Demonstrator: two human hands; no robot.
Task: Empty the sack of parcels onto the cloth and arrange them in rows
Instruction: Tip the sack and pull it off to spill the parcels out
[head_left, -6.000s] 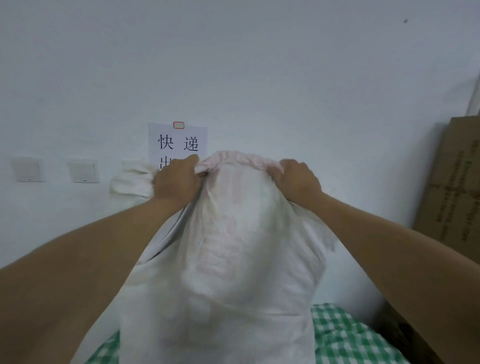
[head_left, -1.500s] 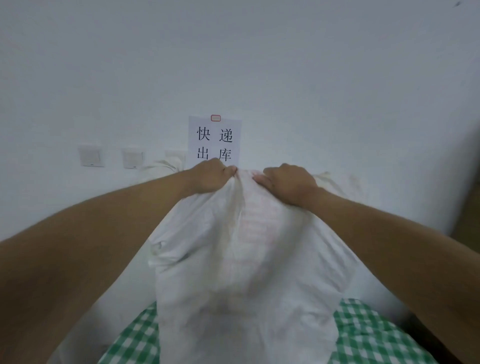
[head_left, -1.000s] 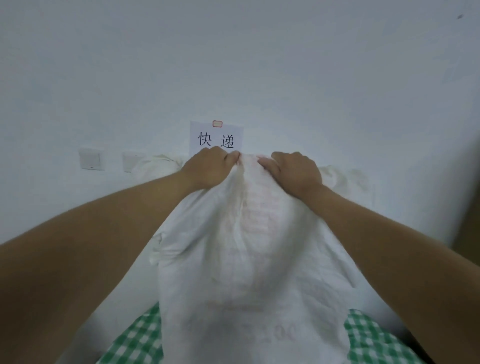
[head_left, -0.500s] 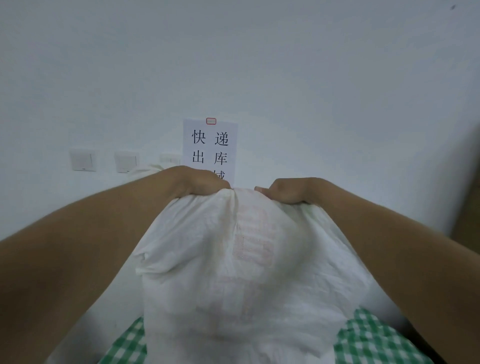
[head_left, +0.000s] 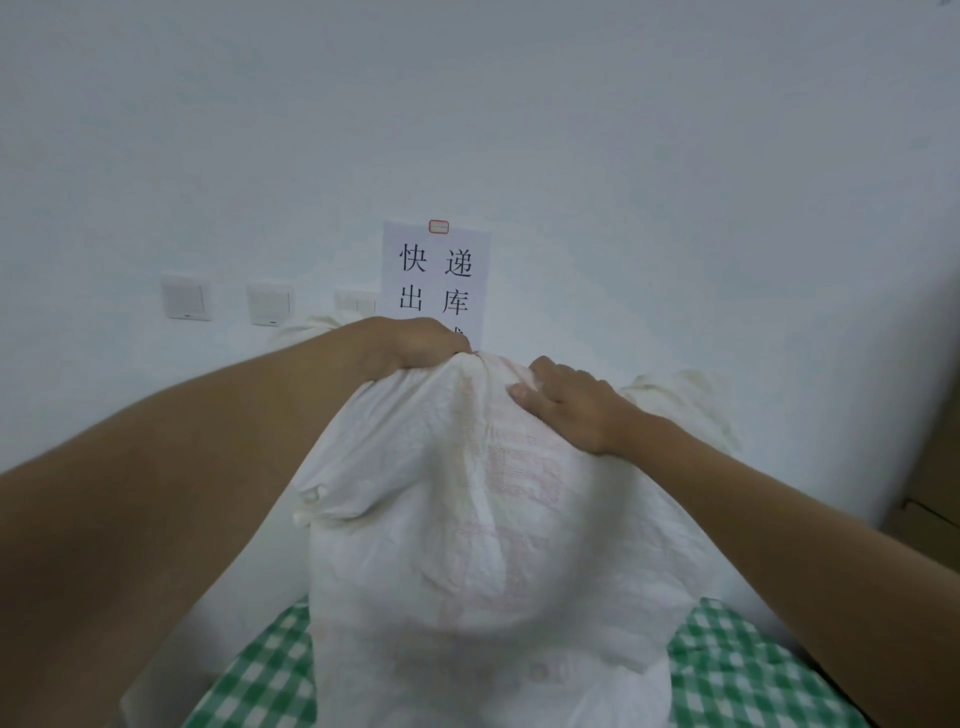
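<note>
the white woven sack (head_left: 483, 545) hangs upright in the middle of the head view, its top raised in front of the paper sign (head_left: 436, 280) on the wall (head_left: 623, 156) and its lower bulk dropping over the green checked cloth (head_left: 737, 670), which shows on both sides of the sack at the bottom. the left hand (head_left: 410, 348) is clenched on a bunch of fabric at the sack's top, just below the sign, knuckles up and fingers curled out of sight into the folds. the right hand (head_left: 571, 405) lies on the sack's top just right of the left one, fingers (head_left: 519, 391) bent and pressing into the weave, gripping the fabric more loosely. faint pink printing runs down the sack's front. more white fabric bulges behind each wrist. three wall switches (head_left: 270, 302) sit left of the sign, and a brown cardboard box (head_left: 935, 457) stands to the sack's right. no parcels can be seen; the sack hides whatever lies beneath it.
</note>
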